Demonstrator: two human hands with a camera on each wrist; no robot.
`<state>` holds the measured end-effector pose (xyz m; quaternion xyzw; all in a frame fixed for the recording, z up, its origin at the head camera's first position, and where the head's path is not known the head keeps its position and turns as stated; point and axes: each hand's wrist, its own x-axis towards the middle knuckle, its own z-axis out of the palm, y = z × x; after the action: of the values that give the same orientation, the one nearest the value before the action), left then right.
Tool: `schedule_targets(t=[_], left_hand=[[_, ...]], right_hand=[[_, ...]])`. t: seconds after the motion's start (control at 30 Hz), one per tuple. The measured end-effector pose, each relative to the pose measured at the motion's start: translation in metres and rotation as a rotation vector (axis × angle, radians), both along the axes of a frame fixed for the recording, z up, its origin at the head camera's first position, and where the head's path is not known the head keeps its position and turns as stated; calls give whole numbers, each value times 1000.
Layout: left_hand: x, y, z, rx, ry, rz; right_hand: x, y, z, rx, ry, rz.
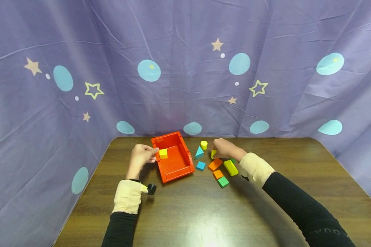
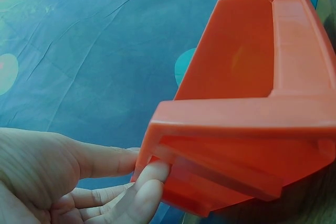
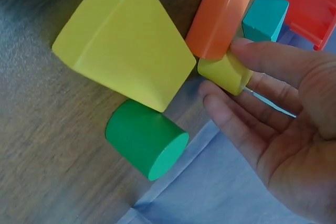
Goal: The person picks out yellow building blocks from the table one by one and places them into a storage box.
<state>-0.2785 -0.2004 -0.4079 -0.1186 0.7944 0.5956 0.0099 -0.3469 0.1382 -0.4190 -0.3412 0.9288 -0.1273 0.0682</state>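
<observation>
A red open-topped plastic bin (image 1: 187,151) stands on the table with a yellow cube (image 1: 163,153) inside, near its left wall. My left hand (image 1: 141,155) grips the bin's left rim between thumb and fingers; the left wrist view shows the fingertips curled under the lip of the bin (image 2: 236,114). Over on the right, my right hand (image 1: 225,148) has thumb and fingers around a small yellow rounded block (image 3: 224,74). That block lies against the end of an orange block (image 3: 223,17). A green cylinder (image 3: 147,139) and a larger yellow block (image 3: 126,40) are close by.
Between bin and right hand are a blue triangle block (image 1: 199,153), a blue block (image 1: 200,166) and a yellow cylinder (image 1: 204,145). Nearer me lie a small orange block (image 1: 218,174) and a green block (image 1: 223,182). A patterned purple curtain (image 1: 185,85) hangs behind the table.
</observation>
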Motion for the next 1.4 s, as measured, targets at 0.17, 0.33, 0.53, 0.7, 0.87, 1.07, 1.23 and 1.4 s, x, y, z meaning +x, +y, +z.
schedule_targets(t=[0.17, 0.33, 0.53, 0.7, 0.87, 1.07, 1.23, 1.4], left_hand=[[-1, 0, -1, 11, 8, -1], [0, -1, -1, 15, 4, -1], [-1, 0, -1, 16, 4, -1], [-1, 0, 0, 3, 4, 0], [-1, 0, 0, 0, 4, 1], [-1, -1, -1, -9, 0, -1], [-1, -2, -2, -27, 3, 0], [-1, -2, -2, -43, 16, -8]], right_hand=[[1, -1, -1, -8, 17, -12], [2, -2, -2, -2, 32, -24], [3, -3, -1, 14, 27, -37], [4, -4, 1, 17, 28, -45], [5, -5, 2, 19, 27, -43], [4, -7, 3, 31, 1, -39], [4, -11, 8, 70, -15, -53], [4, -15, 19, 89, -19, -47]])
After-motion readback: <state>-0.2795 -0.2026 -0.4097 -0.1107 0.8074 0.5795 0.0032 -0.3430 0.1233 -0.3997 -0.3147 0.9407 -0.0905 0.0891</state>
